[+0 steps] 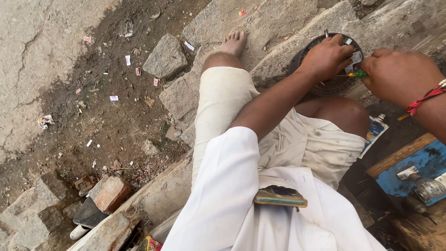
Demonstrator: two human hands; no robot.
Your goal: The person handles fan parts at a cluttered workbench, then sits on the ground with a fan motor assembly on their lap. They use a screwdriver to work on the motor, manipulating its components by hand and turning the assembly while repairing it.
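My left hand rests on a round black ribbed disc lying on the stone ledge, and its fingers pinch a small grey metal part on top of it. My right hand grips a tool with a green handle, its tip pointing left toward the metal part. A red thread bracelet circles my right wrist. I sit with my left leg stretched out and my bare foot on the stone.
A squeezed glue tube lies by my right knee. A blue wooden box with a small bottle stands at the right. A phone sticks out of my shirt pocket. Loose stones and a brick lie on the littered dirt at left.
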